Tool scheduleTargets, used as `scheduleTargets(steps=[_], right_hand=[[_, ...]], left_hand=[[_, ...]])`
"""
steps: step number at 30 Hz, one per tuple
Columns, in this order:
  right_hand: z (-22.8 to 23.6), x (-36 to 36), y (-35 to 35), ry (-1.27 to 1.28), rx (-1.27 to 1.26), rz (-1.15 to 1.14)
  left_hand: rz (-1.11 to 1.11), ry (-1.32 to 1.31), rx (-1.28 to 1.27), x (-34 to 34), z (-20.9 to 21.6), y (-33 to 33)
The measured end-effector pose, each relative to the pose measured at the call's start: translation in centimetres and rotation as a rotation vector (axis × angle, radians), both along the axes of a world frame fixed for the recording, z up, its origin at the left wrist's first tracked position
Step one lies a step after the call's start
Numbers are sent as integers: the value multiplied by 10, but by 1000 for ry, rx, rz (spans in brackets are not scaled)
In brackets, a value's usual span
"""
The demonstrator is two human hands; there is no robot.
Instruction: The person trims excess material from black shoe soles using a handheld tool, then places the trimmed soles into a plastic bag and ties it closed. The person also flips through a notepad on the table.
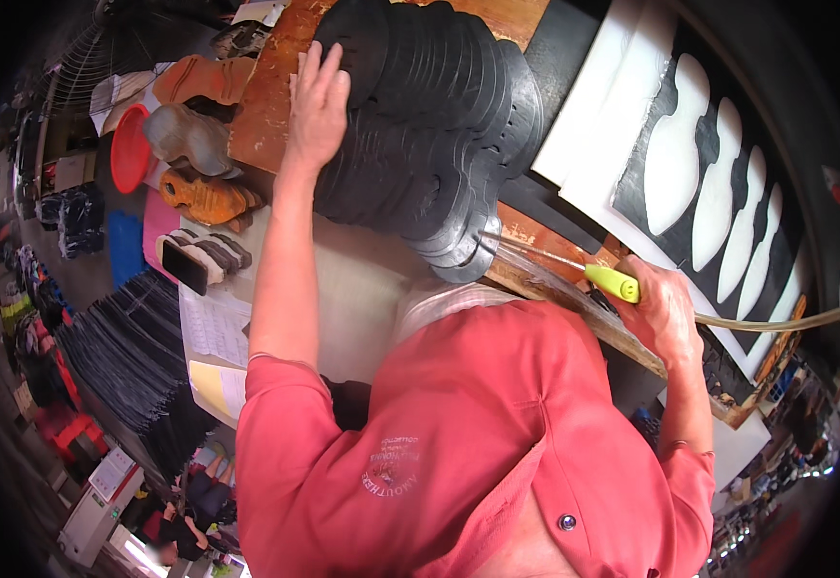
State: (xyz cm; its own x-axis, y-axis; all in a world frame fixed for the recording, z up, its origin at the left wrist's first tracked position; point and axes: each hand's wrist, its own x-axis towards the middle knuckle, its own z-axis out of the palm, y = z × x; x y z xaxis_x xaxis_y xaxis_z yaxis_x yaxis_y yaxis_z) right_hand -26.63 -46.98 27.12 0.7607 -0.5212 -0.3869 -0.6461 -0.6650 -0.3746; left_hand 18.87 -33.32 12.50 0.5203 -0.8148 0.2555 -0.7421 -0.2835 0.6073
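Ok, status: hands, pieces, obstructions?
Left hand open at overlapping black insole-shaped pieces. Right hand gripping green-handled tool, tip at their near end. Nothing visibly blocking the tool.

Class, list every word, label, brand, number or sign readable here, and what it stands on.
Red button-front shirt: pale lettering around a chest emblem; wording not copied.
White printed paper sheet, left: too small to read.
Yellow-and-white paper sheet below it: too small to read.
White box, lower left: print too small and blurred.
Lime-green-handled metal tool, stacked black sole-shaped pieces: no legible text.
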Motion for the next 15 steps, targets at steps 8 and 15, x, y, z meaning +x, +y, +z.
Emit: scheduleTargets(steps=[8, 15], right_hand=[[-20, 52, 6, -104, -20, -24], [-30, 105, 8, -244, -76, 161]], left_hand=[[-24, 622, -294, -7, 32, 10], [-11, 674, -299, -13, 32, 10]])
